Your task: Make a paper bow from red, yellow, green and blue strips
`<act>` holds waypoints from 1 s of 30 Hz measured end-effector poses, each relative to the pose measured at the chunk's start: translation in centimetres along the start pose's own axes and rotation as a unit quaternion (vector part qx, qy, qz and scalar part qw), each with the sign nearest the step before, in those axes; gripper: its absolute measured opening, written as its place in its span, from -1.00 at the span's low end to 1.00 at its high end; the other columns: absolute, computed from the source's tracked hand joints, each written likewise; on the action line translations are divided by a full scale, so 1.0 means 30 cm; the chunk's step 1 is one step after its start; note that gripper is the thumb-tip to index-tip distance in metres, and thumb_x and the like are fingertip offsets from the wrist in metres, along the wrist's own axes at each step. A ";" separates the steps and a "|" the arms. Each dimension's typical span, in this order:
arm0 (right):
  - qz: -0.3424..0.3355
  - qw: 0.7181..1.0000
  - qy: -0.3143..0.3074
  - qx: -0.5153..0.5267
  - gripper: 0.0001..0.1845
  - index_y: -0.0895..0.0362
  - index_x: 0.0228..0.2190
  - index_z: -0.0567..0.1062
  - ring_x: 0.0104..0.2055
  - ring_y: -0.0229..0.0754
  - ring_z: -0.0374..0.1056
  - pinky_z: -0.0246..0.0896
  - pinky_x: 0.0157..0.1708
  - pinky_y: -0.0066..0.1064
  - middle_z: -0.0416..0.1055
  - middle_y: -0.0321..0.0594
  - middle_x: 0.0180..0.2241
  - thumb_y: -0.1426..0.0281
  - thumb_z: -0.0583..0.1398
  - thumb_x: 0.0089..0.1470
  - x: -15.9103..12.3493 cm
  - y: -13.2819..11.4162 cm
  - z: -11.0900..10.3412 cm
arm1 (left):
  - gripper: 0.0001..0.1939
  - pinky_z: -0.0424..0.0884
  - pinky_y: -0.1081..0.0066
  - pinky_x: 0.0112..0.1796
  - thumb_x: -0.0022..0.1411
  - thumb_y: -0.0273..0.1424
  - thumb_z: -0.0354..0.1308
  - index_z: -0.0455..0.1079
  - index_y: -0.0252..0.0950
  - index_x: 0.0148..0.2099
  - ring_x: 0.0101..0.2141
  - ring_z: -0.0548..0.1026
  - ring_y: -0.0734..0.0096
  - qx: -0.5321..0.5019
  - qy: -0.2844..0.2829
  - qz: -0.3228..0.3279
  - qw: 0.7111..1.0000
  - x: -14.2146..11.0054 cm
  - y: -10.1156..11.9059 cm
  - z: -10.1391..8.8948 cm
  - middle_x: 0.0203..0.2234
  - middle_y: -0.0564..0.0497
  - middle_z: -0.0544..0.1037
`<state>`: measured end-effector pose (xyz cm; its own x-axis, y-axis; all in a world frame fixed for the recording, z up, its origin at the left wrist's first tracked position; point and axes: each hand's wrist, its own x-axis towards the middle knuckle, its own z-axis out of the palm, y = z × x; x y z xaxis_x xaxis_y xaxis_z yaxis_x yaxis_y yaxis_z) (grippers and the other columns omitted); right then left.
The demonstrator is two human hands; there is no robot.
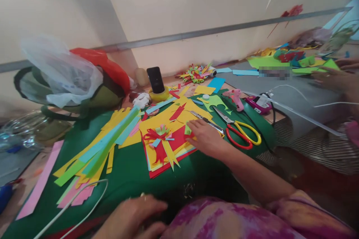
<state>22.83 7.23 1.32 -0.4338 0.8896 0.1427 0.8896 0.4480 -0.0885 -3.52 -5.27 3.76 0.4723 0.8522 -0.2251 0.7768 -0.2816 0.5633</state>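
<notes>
My right hand reaches over the paper stack, its fingers closed at a small light-green paper piece. Beneath it lies a red paper sheet on yellow sheets. Left of this hand sits a paper bow of red, yellow, blue and green strips, with yellow tails. A utility knife lies just beyond my right hand, and scissors with red and yellow handles are to its right. My left hand, blurred, hovers near the front edge with its fingers apart, holding nothing visible.
Coloured paper strips spread over the green table cover at left. A phone leans on a yellow tape roll. A pink glue gun lies right. A white cable loops front left. Another person's hand handles green paper.
</notes>
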 end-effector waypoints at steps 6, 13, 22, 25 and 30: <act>0.058 0.994 -0.087 -0.025 -0.59 0.27 0.05 0.36 -0.07 0.04 0.43 0.30 -0.24 -0.31 0.53 0.10 -0.20 0.54 0.02 0.18 0.091 -0.055 0.059 | -0.66 0.36 0.45 -0.39 0.24 -0.18 0.06 0.56 -0.27 -0.18 -0.41 0.51 0.37 0.000 0.088 0.065 0.994 0.351 0.082 -0.183 -0.35 -0.04 0.64; 0.008 0.992 -0.125 -0.011 -0.51 0.25 0.12 0.29 -0.08 0.04 0.44 0.27 -0.26 -0.35 0.54 0.04 -0.20 0.48 0.09 0.14 0.072 -0.040 0.018 | -0.60 0.30 0.50 -0.58 0.13 -0.08 0.16 0.46 -0.36 -0.31 -0.58 0.50 0.44 -0.227 -0.019 -0.028 0.973 0.622 -0.002 -0.177 -0.50 -0.02 0.55; 0.026 0.993 -0.111 -0.014 -0.65 0.23 0.03 0.35 -0.25 0.00 0.53 0.28 -0.38 -0.38 0.57 -0.03 -0.32 0.55 0.03 0.21 0.093 -0.013 0.036 | -0.56 0.30 0.54 -0.59 0.04 -0.01 0.27 0.42 -0.35 -0.35 -0.60 0.52 0.46 -0.362 -0.027 -0.019 0.932 0.621 -0.052 -0.108 -0.52 -0.01 0.57; 0.051 0.998 -0.012 0.026 -0.61 0.19 0.09 0.33 -0.21 -0.05 0.54 0.34 -0.31 -0.39 0.60 -0.06 -0.26 0.54 0.02 0.25 0.079 0.008 0.058 | -0.46 0.32 0.52 -0.57 -0.03 0.09 0.27 0.43 -0.37 -0.38 -0.58 0.54 0.42 -0.378 -0.058 -0.022 0.924 0.615 -0.038 -0.101 -0.47 -0.09 0.60; -0.062 0.963 0.239 0.110 -0.71 0.15 -0.06 0.47 -0.17 -0.12 0.52 0.42 -0.18 -0.36 0.58 -0.05 -0.18 0.46 0.01 0.30 0.035 -0.017 0.110 | -0.38 0.41 0.47 -0.44 -0.04 0.14 0.24 0.51 -0.37 -0.27 -0.40 0.59 0.31 -0.437 -0.022 -0.033 0.899 0.622 -0.037 -0.070 -0.38 -0.15 0.63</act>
<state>21.45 8.23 -1.75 -0.3732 0.7087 0.5987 0.7600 0.6037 -0.2409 3.57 11.86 0.60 0.4685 0.8308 -0.3006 0.1890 0.2381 0.9527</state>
